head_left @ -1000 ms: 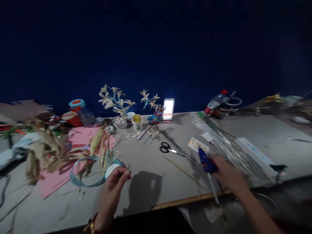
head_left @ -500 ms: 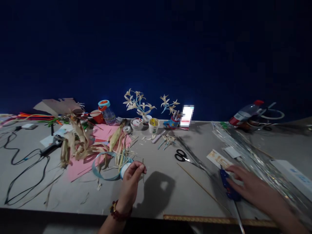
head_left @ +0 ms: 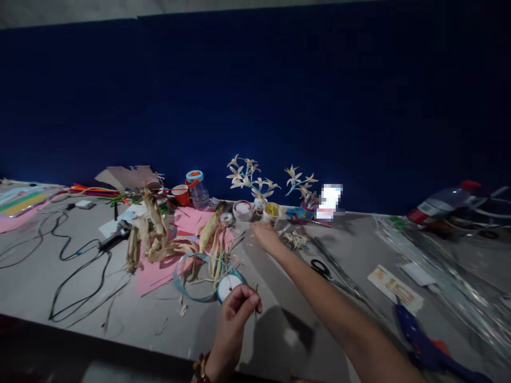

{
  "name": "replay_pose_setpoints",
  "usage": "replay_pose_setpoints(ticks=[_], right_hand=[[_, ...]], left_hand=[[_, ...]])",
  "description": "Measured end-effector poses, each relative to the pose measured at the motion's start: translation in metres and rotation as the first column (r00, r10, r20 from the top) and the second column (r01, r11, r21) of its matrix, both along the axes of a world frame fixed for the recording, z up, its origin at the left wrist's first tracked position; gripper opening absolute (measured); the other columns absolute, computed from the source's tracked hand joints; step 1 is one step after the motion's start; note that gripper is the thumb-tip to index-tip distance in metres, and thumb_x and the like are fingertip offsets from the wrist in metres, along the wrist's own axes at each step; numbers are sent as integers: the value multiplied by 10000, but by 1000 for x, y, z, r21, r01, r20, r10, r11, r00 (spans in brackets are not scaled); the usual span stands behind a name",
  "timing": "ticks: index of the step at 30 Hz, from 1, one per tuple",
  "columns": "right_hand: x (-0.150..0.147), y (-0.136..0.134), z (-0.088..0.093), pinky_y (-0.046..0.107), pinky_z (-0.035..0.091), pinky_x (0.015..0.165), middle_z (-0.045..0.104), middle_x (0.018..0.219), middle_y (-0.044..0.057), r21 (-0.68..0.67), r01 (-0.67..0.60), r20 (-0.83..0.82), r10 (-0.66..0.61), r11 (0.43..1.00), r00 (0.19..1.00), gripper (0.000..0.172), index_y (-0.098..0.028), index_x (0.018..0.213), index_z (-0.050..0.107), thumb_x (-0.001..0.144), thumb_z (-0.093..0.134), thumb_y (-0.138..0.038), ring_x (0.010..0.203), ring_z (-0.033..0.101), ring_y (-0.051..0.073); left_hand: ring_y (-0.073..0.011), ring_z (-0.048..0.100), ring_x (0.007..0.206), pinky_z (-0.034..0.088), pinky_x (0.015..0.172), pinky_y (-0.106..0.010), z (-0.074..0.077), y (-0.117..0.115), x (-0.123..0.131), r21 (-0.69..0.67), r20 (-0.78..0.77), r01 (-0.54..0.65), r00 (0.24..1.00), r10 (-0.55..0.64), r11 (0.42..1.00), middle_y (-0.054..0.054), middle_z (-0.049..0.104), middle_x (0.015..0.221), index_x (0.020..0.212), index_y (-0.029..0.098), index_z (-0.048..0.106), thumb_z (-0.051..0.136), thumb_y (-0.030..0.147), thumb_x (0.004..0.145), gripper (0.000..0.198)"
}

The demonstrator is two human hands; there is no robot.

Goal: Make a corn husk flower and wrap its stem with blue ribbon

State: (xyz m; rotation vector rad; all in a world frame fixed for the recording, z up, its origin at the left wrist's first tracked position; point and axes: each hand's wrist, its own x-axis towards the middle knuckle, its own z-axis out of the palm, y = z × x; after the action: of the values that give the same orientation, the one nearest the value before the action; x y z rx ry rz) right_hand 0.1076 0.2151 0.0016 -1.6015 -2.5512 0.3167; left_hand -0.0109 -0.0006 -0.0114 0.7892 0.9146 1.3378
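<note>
Grey table: left hand pinches a thin stem; right hand, grip unclear, near yellow cup.

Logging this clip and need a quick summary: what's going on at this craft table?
A person works at a cluttered table. The left hand pinches a thin stem upright, beside a ribbon roll. The right hand is stretched far across the table, near scraps and a small cup at the back; its grip is too blurred to read. A blue glue gun lies unheld at the near right, and dried husks sit on pink paper.
</note>
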Motion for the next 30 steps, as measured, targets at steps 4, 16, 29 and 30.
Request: replay_pose_setpoints(ticks=[4, 16, 29, 30], right_hand=[[-2, 5, -5, 447, 570, 886, 624, 1272, 100, -55, 21, -58, -25, 998, 998, 336, -169, 1266, 595, 971, 628, -328, 1062, 655, 242], [47, -73, 5, 322, 541, 693, 693, 766, 18, -255, 53, -770, -235, 966, 593, 142, -192, 827, 657, 842, 668, -333, 725, 646, 180], [56, -195, 41, 293, 510, 741, 667, 811, 19, -10, 225, -947, -82, 974, 312, 69, -215, 814, 649, 873, 660, -180, 793, 643, 174], [57, -197, 43, 295, 511, 738, 661, 804, 16, 29, 235, -938, -55, 972, 342, 81, -218, 816, 640, 878, 650, -166, 786, 641, 174]], left_hand=[[-143, 516, 701, 394, 722, -261, -2, 4, -8, -19, -6, -30, 1000, 30, 999, 5, 603, 675, 749, 171, 625, 729, 360, 849, 238], [-117, 522, 700, 408, 716, -223, 15, 21, 5, -21, 108, -131, 985, 132, 991, 20, 606, 686, 737, 179, 629, 758, 337, 824, 221], [-173, 676, 942, 491, 896, -293, 36, 10, 40, 21, 284, -82, 956, 73, 996, -49, 763, 937, 794, 197, 673, 794, 294, 791, 156], [-174, 678, 928, 495, 893, -298, 36, 9, 42, 21, 279, -86, 957, 77, 996, -49, 762, 928, 787, 195, 671, 801, 300, 783, 167]])
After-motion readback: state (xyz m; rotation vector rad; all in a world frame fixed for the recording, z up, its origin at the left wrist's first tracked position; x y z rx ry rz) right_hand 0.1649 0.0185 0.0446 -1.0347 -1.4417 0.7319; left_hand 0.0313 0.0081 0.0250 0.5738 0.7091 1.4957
